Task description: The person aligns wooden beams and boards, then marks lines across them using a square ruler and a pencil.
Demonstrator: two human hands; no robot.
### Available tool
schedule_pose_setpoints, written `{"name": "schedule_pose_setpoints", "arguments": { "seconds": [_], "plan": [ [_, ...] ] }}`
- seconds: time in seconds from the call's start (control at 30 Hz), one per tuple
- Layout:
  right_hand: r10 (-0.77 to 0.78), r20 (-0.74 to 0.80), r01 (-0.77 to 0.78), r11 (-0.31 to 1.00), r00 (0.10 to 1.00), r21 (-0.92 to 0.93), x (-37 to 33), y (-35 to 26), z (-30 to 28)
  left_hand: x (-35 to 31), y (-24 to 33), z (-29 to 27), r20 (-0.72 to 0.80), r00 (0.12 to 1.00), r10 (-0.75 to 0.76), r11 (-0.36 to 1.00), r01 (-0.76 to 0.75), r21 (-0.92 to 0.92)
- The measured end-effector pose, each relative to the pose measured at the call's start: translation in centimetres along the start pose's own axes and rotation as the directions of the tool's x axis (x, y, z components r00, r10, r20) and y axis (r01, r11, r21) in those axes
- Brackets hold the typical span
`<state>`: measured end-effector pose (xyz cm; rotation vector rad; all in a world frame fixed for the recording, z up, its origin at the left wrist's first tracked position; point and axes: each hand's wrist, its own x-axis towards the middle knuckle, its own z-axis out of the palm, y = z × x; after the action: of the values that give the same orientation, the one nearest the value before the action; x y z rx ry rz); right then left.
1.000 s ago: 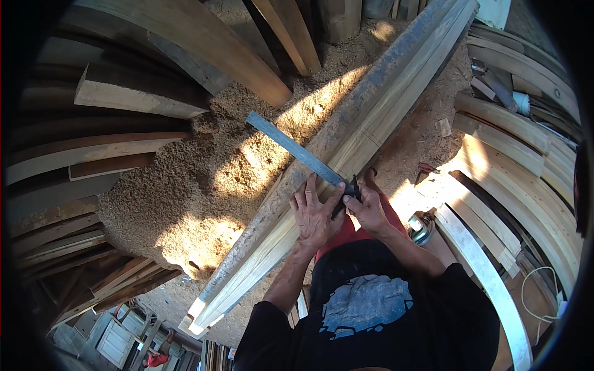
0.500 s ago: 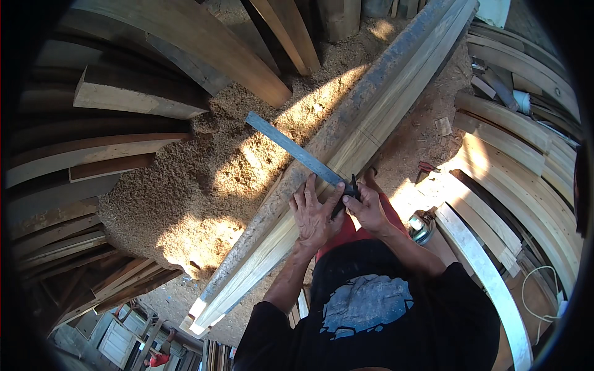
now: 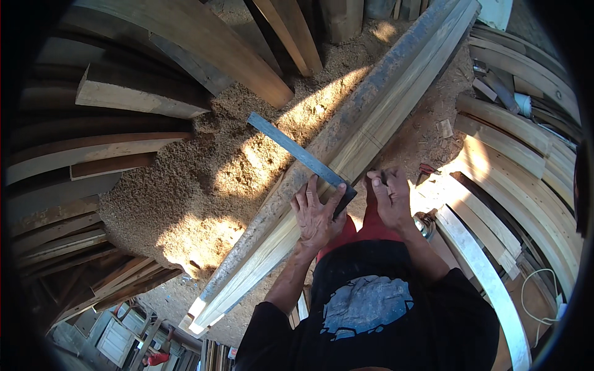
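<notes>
The left hand [image 3: 317, 216] lies flat with spread fingers on the near end of the long grey metal square [image 3: 297, 151], pinning it across the long pale wooden plank [image 3: 365, 133] that runs from near left to far right over the sawdust-covered floor [image 3: 204, 185]. The right hand [image 3: 388, 198] sits just right of the square's near end, fingers curled; whether it pinches anything I cannot tell. With only palm pressure holding it, the square could pivot on the curved plank, and any line taken from it would run crooked. Compared with a second ago, a dark tool between the hands no longer shows, and the right hand stands slightly apart.
</notes>
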<state>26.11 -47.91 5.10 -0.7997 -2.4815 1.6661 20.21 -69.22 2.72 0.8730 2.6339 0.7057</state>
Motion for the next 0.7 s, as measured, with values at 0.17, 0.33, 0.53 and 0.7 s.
{"name": "schedule_pose_setpoints", "arguments": {
  "seconds": [0.17, 0.33, 0.53, 0.7],
  "plan": [
    [-0.271, 0.046, 0.271, 0.963, 0.962, 0.001, 1.0, -1.8, -0.9, 0.1, 0.0, 0.0, 0.002, 1.0, -0.008, 1.0, 0.008, -0.03],
    [-0.354, 0.14, 0.354, 0.935, 0.925, 0.022, 3.4, -3.6, 1.1, 0.3, 0.3, -0.1, 0.005, 1.0, -0.01, 1.0, 0.01, 0.008],
    [-0.363, 0.294, 0.389, 0.921, 0.884, -0.032, 3.9, -4.5, -0.8, 0.2, 0.1, -0.1, 0.0, 1.0, -0.021, 1.0, 0.021, -0.017],
    [-0.325, 0.395, 0.385, 0.919, 0.859, -0.083, 3.0, -4.1, -3.1, 0.2, 0.0, 0.2, -0.018, 1.0, -0.011, 0.999, 0.01, -0.044]
  ]
}}
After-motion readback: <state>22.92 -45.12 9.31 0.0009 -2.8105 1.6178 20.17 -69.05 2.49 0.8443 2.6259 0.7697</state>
